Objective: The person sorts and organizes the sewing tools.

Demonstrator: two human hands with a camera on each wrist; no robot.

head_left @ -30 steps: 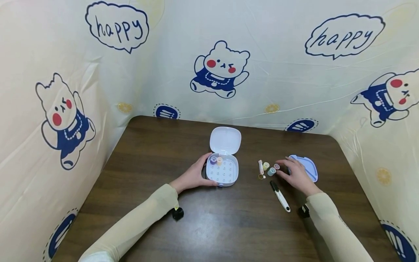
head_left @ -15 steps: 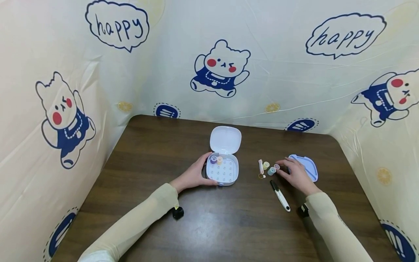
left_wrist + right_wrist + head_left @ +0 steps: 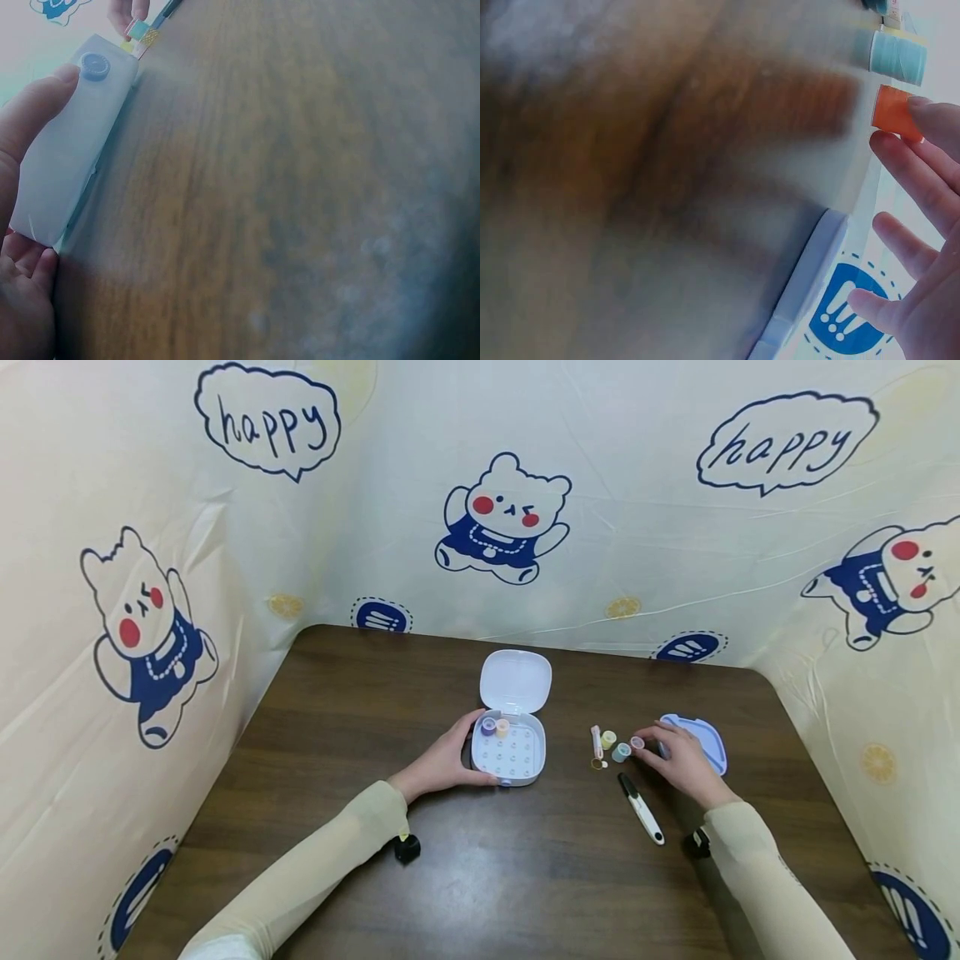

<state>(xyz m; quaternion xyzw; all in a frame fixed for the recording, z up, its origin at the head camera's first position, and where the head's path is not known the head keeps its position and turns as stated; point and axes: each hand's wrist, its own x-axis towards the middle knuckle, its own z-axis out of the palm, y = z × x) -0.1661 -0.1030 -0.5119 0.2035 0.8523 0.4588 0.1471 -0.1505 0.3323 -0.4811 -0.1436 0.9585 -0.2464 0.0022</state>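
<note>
My left hand point(image 3: 448, 762) grips the left side of a white, open-lidded sewing box point(image 3: 542, 760). In the left wrist view, the thumb lies on the box wall beside its round blue latch point(image 3: 94, 66). A purple thread spool point(image 3: 489, 727) and a peach one point(image 3: 502, 727) stand at the back left of the pegged tray inside. Off to the right, my right hand point(image 3: 686, 762) pinches a thread spool point(image 3: 893, 110) between thumb and fingers; it looks orange in the right wrist view, pinkish in the head view. Right beside it is a teal spool point(image 3: 621, 752).
A yellow spool point(image 3: 608, 739), a slim pink-white item point(image 3: 597, 742) and a small gold ring-like piece point(image 3: 597, 764) lie left of the right hand. In front lies a slim black-and-white tool point(image 3: 642, 810). A blue tray-like cover point(image 3: 705, 745) sits partly behind the right hand.
The pinkish-orange spool has shifted slightly right, away from the teal spool, with my right hand's fingers. My left hand and the sewing box have stayed put.
</note>
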